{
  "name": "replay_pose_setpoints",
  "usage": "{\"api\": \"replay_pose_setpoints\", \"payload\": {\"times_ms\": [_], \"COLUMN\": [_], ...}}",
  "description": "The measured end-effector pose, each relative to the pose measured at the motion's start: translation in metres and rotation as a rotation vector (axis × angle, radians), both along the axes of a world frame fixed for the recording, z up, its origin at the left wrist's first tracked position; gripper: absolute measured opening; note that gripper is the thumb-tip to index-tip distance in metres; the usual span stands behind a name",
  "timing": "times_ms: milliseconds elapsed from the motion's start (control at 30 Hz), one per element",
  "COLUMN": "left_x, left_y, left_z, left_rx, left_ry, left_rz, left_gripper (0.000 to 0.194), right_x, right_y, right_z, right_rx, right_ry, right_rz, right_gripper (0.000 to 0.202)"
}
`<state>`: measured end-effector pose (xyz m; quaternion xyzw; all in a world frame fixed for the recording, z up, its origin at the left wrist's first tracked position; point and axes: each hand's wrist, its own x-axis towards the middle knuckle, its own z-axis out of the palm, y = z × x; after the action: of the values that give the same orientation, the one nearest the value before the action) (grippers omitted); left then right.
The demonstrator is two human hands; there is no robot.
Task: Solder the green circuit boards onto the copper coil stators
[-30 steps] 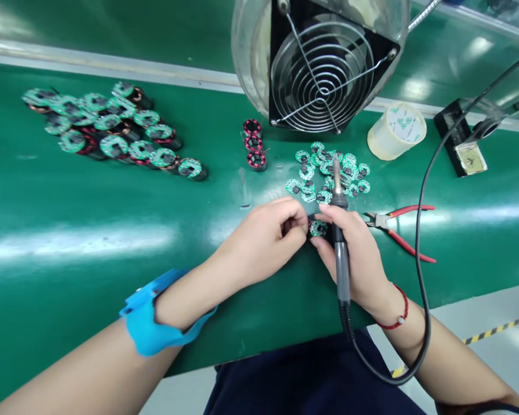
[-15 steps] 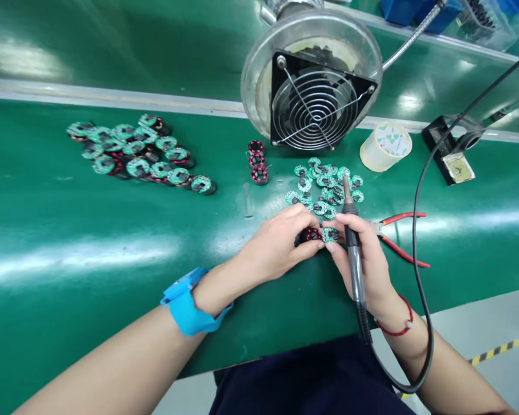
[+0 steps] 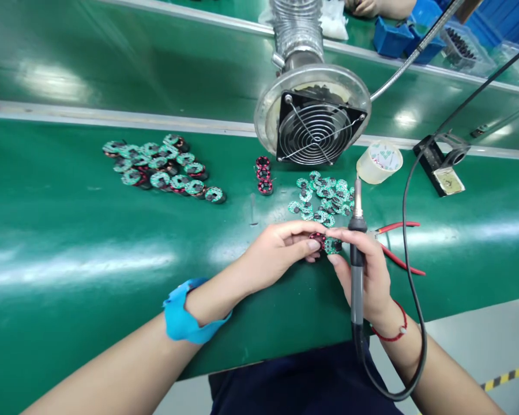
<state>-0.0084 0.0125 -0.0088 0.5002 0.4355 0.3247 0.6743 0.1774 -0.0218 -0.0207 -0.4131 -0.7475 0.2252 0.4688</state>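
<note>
My left hand is closed around a small motor stator with red and black windings, its thumb across the side. Right against the stator is a round green circuit board, with the fingertips of my right hand around it. That same hand carries a soldering iron, which stands nearly upright between thumb and fingers with its tip pointing away from me. Just beyond the hands lies a loose pile of green circuit boards. Whether the board touches the stator's windings is hidden.
Stators with boards form a group at left; three bare stators stand in a column. A fan hangs over the bench. Tape roll, iron stand and red-handled pliers lie right. The iron's cord loops past the pliers.
The camera view has tilted up and shifted, showing more of the shelf. My left thumb now lies over the stator, and the board has turned slightly. Both hands keep their holds.
</note>
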Motion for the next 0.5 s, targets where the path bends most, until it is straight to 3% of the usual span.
{"api": "replay_pose_setpoints", "payload": {"times_ms": [100,200,367,500], "left_x": [0.004,0.007,0.013,0.015], "left_y": [-0.005,-0.008,-0.012,-0.016], "left_z": [0.004,0.006,0.008,0.009], "left_rx": [-0.251,-0.351,-0.336,-0.252], "left_ry": [-0.197,-0.298,-0.294,-0.209], "left_rz": [0.056,0.085,0.066,0.087], "left_gripper": [0.028,0.028,0.022,0.024], "right_x": [0.001,0.001,-0.003,-0.005], "right_y": [0.000,0.000,0.001,0.000], "right_z": [0.001,0.002,0.003,0.003], "right_rx": [0.028,0.069,0.170,0.156], "right_ry": [-0.019,-0.036,-0.119,-0.234], "right_rz": [0.030,0.056,0.062,-0.006], "right_gripper": [0.050,0.053,0.053,0.055]}}
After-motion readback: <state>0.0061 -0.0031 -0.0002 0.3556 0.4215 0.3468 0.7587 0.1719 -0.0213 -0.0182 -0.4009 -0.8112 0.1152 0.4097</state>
